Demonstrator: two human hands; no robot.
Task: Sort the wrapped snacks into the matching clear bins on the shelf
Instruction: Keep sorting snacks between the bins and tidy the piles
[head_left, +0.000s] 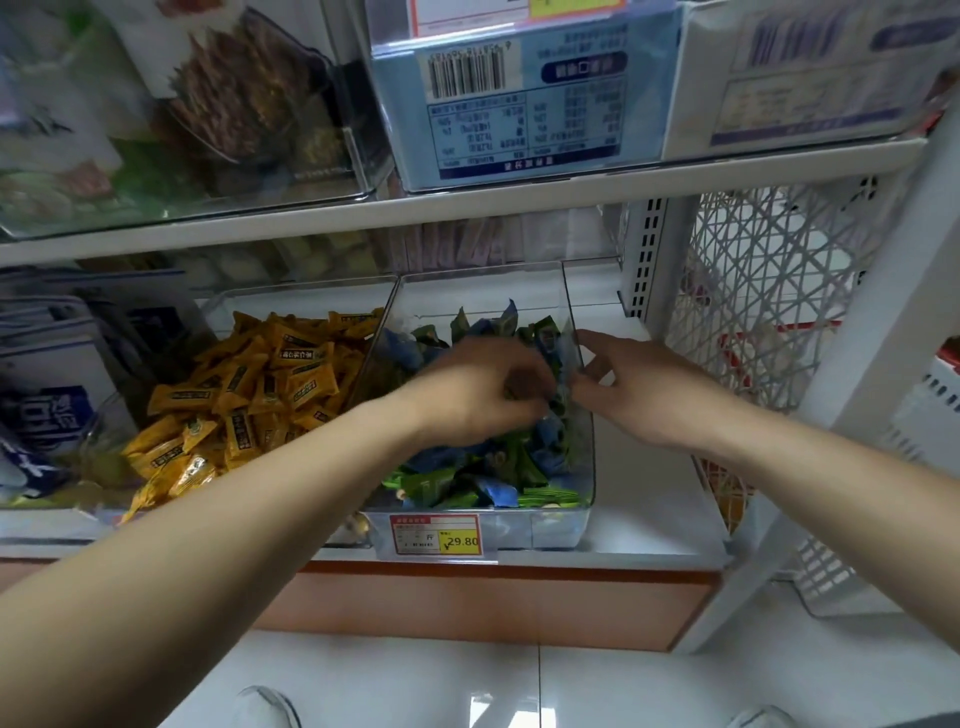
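- The left hand, at frame centre, is curled down into the right-hand clear bin among the green and blue wrapped snacks; motion blur hides whether its fingers clamp a wrapper, so I cannot tell
- The right hand, centre right, has its fingers spread apart at that bin's right wall, holding nothing visible
- Best pinch one wrapper cleanly, lift it clear of the rim, check its colour; the yellow snacks fill the neighbouring bin at left of centre; keep the right hand steadying the wall

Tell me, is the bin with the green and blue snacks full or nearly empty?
Fairly full: green and blue wrapped snacks heap high inside the clear bin.
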